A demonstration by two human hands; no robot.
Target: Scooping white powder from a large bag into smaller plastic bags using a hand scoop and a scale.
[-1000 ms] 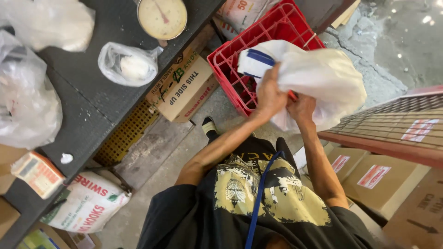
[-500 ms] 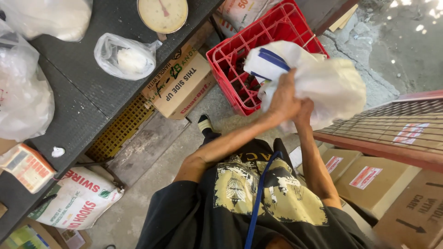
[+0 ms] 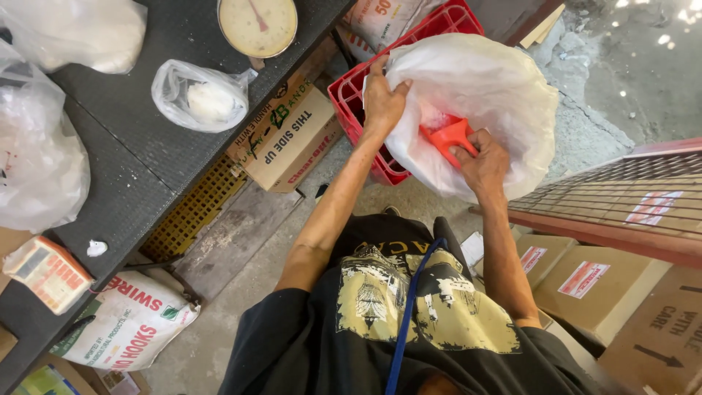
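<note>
Two hands at a large white plastic bag (image 3: 482, 95), held over a red crate (image 3: 358, 102) on the floor. Left hand (image 3: 382, 102): fingers curled over the bag's open edge, gripping it. Right hand (image 3: 484, 164): fingers clenched on the handle of a red scoop (image 3: 444, 137), which sits inside the bag mouth, between the two hands. Bag looks full and bulging; contents mostly hidden, something pale pink shows near the scoop. Dark table (image 3: 146, 146) to the left carries a round dial scale (image 3: 257, 25) and a small clear bag (image 3: 199, 96) with a white lump in it. Cardboard box (image 3: 292, 139) lies under the table edge, just beside the crate.
</note>
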